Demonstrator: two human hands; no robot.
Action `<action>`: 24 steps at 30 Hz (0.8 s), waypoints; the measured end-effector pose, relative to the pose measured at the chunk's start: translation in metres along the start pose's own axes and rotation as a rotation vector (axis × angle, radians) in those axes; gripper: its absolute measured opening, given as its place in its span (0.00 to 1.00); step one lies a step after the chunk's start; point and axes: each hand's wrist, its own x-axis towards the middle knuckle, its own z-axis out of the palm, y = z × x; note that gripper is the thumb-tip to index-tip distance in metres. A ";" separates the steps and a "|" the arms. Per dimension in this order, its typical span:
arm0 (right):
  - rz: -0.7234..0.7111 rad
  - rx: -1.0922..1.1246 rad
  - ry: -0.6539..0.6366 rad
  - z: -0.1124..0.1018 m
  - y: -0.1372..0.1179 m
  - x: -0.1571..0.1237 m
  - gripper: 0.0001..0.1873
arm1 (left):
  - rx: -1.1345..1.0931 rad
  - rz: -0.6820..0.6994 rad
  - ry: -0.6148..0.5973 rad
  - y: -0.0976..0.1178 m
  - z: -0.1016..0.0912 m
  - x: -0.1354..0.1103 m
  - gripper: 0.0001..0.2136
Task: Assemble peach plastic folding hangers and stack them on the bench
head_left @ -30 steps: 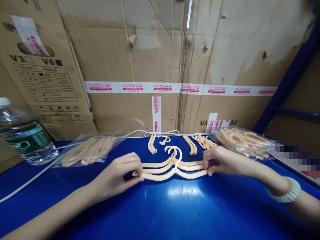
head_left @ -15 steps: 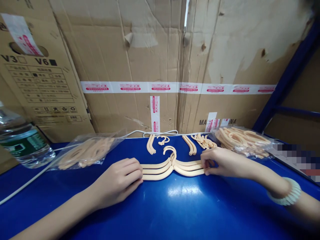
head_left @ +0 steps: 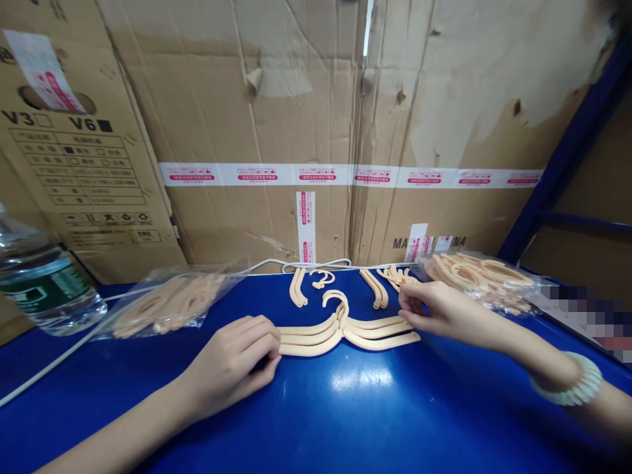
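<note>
Since the previous frame, the right hand (head_left: 429,308) has moved slightly upward in the frame, exposing the right end of the nearest of the hangers (head_left: 311,350). The left hand (head_left: 247,349) remains at the left ends.

The hangers are at the center of the frame, nested one behind another on the blue table (head_left: 355,421). Their hooks overlap and point toward the top of the frame.

Left hand: fingers bent and closed with the thumb on the left ends of the hangers, which are hidden behind it. Right hand: fingers curled, thumb drawn in, partly closed, at the right ends of the rear hangers. Whether it grips or only touches them cannot be determined.

Above the hangers lie, from left to right, a left set of hanger arms (head_left: 298,288), small hooks (head_left: 323,279), a right set of hanger arms (head_left: 374,289) and a pile of hooks (head_left: 394,273). A left plastic bag (head_left: 165,304) and a right plastic bag (head_left: 476,273) contain similar beige parts. A water bottle (head_left: 47,289) stands at the left edge of the frame.
</note>
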 end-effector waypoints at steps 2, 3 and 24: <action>0.014 -0.047 0.021 0.000 0.000 0.000 0.10 | 0.018 -0.020 0.030 0.000 0.000 0.001 0.08; 0.013 -0.066 0.031 0.001 0.000 0.000 0.11 | 0.030 -0.027 0.043 0.001 0.000 0.001 0.09; -0.112 -0.113 0.149 0.005 0.002 0.004 0.15 | -0.099 -0.145 0.113 0.000 0.001 -0.008 0.10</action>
